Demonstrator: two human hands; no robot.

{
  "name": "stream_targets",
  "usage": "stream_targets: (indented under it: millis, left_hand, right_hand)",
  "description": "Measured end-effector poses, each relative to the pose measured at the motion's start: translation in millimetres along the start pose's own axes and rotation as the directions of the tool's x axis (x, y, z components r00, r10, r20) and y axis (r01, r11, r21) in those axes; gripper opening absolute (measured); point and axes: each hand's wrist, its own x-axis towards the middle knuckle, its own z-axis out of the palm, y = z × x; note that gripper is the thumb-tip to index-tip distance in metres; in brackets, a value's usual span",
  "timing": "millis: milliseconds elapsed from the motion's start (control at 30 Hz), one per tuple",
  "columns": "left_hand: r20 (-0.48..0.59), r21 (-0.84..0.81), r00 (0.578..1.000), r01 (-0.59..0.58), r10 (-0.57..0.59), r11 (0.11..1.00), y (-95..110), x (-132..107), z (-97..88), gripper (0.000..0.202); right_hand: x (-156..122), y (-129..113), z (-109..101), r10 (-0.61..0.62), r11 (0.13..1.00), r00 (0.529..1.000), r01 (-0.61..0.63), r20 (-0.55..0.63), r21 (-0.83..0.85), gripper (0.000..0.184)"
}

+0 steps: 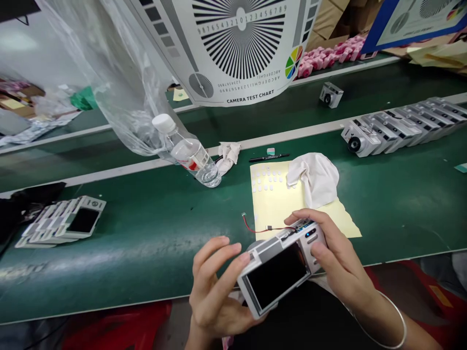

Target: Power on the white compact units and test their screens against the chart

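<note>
A white and grey digital camera [277, 277] is held between my two hands over the near edge of the bench, its dark screen tilted towards me. My left hand [219, 287] grips its left end, the thumb underneath and the fingers along the side and top. Around the right end closes my right hand [335, 257], with the thumb by the back buttons and the index finger on top. A small blue light glows near those buttons. From the camera's top runs a thin red and black wire [259, 229] with a small connector at its end. The lens side is mostly hidden.
Behind the camera lies a yellow sheet [277, 204] with small white stickers and a white cloth [315, 177]. A pen [269, 158] and a water bottle [189, 153] are farther back. Camera rows stand left [69, 221] and right [397, 126]. A test chart [241, 53] hangs ahead.
</note>
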Motion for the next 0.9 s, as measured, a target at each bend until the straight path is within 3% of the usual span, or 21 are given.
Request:
stream_targets:
  millis: [100, 333, 600, 900]
  left_hand:
    - [0.048, -0.101, 0.989, 0.145, -0.141, 0.984, -1, 5, -2.4, 0.061]
    - [0.141, -0.189, 0.921, 0.386, -0.364, 0.903, 0, 5, -2.6, 0.062]
    - [0.16, -0.182, 0.873, 0.484, -0.46, 0.856, 4, 10, -6.4, 0.058]
    - [0.157, -0.131, 0.867, 0.494, -0.474, 0.86, 10, 11, -9.2, 0.059]
  right_hand:
    - [-2, -3, -5, 0.143, 0.968, 0.985, -0.16, 0.097, 0.195, 0.036]
    - [1, -4, -4, 0.31, 0.891, 0.936, -0.346, 0.165, 0.293, 0.05]
    - [7, -3, -4, 0.385, 0.873, 0.893, -0.434, 0.231, 0.223, 0.055]
    - [11, -8, -3, 0.421, 0.833, 0.86, -0.493, 0.29, 0.253, 0.061]
